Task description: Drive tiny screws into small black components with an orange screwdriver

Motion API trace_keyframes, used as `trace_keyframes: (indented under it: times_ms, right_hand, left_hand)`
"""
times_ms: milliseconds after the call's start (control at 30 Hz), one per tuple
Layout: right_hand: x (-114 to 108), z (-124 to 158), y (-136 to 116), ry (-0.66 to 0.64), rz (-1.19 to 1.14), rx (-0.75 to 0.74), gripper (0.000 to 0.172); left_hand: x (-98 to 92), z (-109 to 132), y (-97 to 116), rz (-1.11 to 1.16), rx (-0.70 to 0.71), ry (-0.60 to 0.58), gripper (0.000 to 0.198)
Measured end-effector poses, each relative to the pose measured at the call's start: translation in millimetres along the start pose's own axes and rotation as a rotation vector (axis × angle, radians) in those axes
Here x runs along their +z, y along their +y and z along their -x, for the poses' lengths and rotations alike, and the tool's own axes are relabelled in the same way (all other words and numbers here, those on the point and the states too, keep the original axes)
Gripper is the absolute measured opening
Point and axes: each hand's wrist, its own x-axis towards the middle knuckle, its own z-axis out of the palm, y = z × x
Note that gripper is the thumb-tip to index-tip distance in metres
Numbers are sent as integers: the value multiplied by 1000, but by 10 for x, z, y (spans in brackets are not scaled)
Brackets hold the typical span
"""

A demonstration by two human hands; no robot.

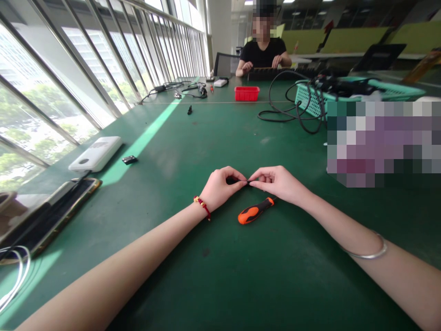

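Both hands meet over the middle of the green table [206,289], fingertips almost touching. Between them is a tiny dark piece [247,182], too small to name. My left hand [222,186], with a red beaded bracelet at the wrist, pinches it from the left. From the other side my right hand [279,181] pinches at the same piece with thumb and forefinger. Just below lies an orange and black screwdriver [255,211]; its shaft points toward my right hand and is partly hidden by it.
Left are a white box-shaped device [98,151], a small black part [129,160] and a phone-like slab [65,216] with cables. Farther back stand a red bin [246,94] and a turquoise basket [310,103] of black cables. A person [263,53] sits across the table.
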Motion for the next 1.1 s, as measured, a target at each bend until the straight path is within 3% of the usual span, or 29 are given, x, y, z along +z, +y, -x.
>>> trace_keyframes:
  times_ms: [367, 567, 733, 867, 1100]
  right_hand:
    - [52, 29, 49, 119, -54, -88, 25]
    - [17, 145, -92, 204, 90, -186, 19]
    - [-42, 291, -221, 99, 135, -110, 19]
    - [-62, 379, -291, 28, 27, -9, 21]
    - [-51, 397, -299, -86, -184, 80, 22]
  left_hand:
    - [-8, -8, 0, 80, 4, 17, 17]
    - [-38, 67, 74, 62, 122, 69, 15]
    - [-62, 146, 177, 73, 125, 21, 16]
    - [-77, 237, 264, 69, 139, -15, 14]
    - [-94, 367, 283, -103, 281, 98, 17]
